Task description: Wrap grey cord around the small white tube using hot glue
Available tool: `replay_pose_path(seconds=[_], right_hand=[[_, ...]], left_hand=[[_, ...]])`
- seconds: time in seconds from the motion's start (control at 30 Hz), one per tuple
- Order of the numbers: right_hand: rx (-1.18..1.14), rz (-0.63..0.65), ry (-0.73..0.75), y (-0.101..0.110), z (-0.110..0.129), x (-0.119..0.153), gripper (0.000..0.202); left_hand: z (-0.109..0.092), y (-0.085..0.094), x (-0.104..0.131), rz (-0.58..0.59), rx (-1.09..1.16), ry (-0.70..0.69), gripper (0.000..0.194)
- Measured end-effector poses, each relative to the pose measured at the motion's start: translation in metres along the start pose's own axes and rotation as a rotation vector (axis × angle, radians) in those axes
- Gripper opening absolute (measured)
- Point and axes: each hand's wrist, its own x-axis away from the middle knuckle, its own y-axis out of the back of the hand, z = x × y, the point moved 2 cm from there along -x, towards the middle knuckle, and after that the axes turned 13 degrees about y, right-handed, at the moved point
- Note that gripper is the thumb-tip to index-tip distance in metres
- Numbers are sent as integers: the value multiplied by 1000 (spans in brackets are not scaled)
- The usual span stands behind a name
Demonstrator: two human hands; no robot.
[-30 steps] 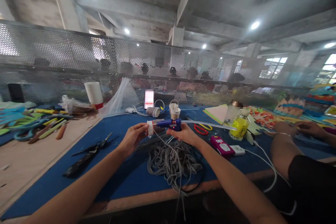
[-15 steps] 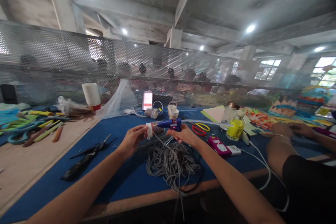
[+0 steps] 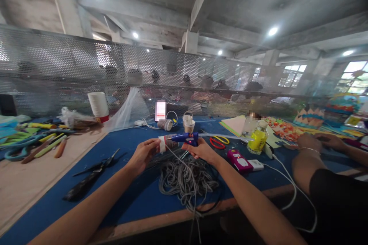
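My left hand is closed on the white end of a paper cup, which lies on its side in the air with grey cord wound around it. My right hand grips a blue glue gun with a small red light. The gun's nozzle points left at the wrapped cup, close to the edge of the cord; I cannot tell whether it touches. From the cup a strand of cord runs down to a loose heap of grey cord on the blue table top.
Black-handled pliers or snips lie left of the heap. Behind my hands are a cord-wrapped cup, a small handled basket and a lit phone. Red-and-yellow scissors, a yellow bottle and a co-worker's arm are right.
My hands, the cup and the glue gun stay nearly in place, with only slight shifts. The whole view has moved a little.
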Motion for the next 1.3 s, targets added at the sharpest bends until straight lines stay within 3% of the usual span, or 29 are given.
replay_pose_path(seconds=[0.1,0.23,0.53,0.63,0.77,1.03,1.3], right_hand=[[25,-19,26,-4,1,1,43],[138,-124,59,-1,-4,-1,41],[624,-461,270,30,-7,-5,34],[754,-491,196,46,-13,-6,32],[914,-539,-17,69,-25,-7,39],[979,-624,-224,102,-43,-7,42],[1035,-573,-366,111,-54,-2,53]], left_hand=[[1,2,-3,53,-43,-23,24],[2,4,-5,23,-43,-21,24],[2,4,-5,49,-10,-5,20],[3,6,-5,76,-9,-9,16],[1,6,-5,64,4,-17,16],[0,4,-2,61,10,-11,16],[0,6,-4,56,43,-17,18]])
